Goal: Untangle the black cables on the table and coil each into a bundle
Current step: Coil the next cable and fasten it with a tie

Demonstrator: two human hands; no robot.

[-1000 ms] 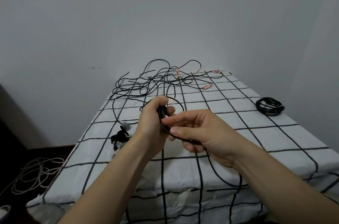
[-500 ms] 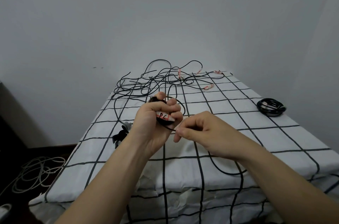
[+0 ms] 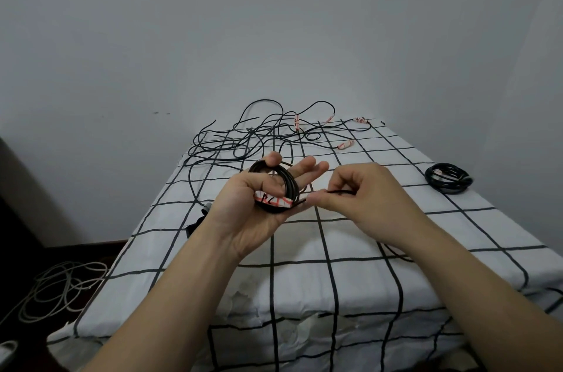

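My left hand is palm up above the table and holds a small coil of black cable with a white tag marked in red across it; the thumb presses the coil's top and the fingers are stretched out. My right hand pinches the loose end of that cable just right of the coil. A tangle of black cables with taped tags lies at the table's far end. A finished black bundle rests at the right.
The table carries a white cloth with a black grid and stands against a grey wall. A small dark object lies near the left edge, partly behind my left wrist. Pale cable loops lie on the dark floor at the left.
My left hand has turned palm up and spread its fingers, showing the coil and its tag. My right hand has moved up and right, pulling the cable's tail taut.
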